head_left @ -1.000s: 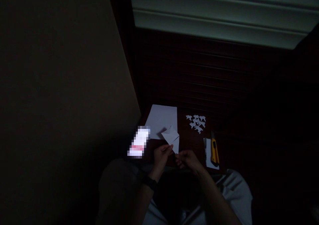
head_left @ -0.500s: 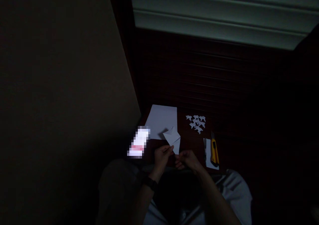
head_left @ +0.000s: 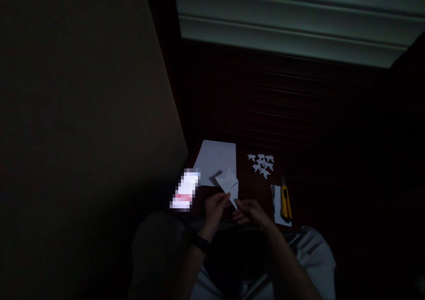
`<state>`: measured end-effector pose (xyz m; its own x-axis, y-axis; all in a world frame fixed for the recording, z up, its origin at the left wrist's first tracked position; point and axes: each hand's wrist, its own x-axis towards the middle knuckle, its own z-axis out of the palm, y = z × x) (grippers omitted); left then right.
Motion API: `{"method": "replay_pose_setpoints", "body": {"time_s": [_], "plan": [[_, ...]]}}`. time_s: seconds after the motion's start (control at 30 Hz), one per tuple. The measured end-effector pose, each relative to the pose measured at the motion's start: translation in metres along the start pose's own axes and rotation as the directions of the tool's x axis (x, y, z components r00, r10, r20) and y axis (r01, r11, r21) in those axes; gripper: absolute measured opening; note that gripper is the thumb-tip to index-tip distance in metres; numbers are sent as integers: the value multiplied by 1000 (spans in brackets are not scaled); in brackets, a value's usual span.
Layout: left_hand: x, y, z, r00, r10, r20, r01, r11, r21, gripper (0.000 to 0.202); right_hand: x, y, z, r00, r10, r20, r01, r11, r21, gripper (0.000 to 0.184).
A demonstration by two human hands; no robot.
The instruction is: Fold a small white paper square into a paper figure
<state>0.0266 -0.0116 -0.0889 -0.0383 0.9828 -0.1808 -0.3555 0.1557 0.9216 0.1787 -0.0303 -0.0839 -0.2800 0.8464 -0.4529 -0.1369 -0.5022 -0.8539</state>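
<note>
- While the far left is being taken up by a dim wall [head_left: 99, 91], a lit screen [head_left: 185, 190], blurred to coarse blocks, is being seen at the left side of a dark tabletop [head_left: 245, 193].
- Around the left wrist a dark band [head_left: 200, 243] is being worn.
- By the left hand [head_left: 215, 208], a folded white paper [head_left: 227, 182] is being pinched at its lower left edge, thumb on top.
- Behind it, a large white sheet [head_left: 215, 158] is being overlapped at its near right corner by the folded paper; a shadow is being cast on the sheet just left of the fold.
- The folded paper is being held between the two hands, its wide part being turned away from the body and its narrow tip being pointed toward it.
- Near that tip, the right side of the paper is being touched by the thumb of the right hand [head_left: 251, 212], the other fingers being curled loosely below; whether a firm pinch is being made cannot be told in the gloom.
- Farther back, a cluster of small folded white shapes [head_left: 261, 164] is being shown on the tabletop.
- At the right edge, a white slip [head_left: 277, 207] is being partly covered by a yellow and black cutter [head_left: 285, 204], its blade end being pointed away from the body.
</note>
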Motion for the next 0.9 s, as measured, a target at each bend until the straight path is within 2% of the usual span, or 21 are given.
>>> {"method": "replay_pose_setpoints", "body": {"time_s": [0.17,0.3,0.5,0.6,0.7,0.9], "plan": [[-1,0,-2,1000,1,27,-4,996,86,29,4,6,8,998,-48,-45,47,999,-26,40],[-1,-2,-4,999,18,44,-24,990,137,28,4,6,7,998,-26,-56,26,1000,-1,40],[0,-4,-8,990,-2,141,-20,988,155,29,8,6,5,977,-131,-169,138,990,30,33],[0,-3,-11,987,-8,160,-23,981,195,29,9,4,4,968,-136,-210,142,990,13,33],[0,-2,-12,983,1,183,-40,977,209,29,8,-2,0,972,-133,-196,142,989,30,32],[-2,1,-12,969,-28,246,-30,973,228,29,11,-8,-7,945,-236,-227,239,971,-14,31]]}}
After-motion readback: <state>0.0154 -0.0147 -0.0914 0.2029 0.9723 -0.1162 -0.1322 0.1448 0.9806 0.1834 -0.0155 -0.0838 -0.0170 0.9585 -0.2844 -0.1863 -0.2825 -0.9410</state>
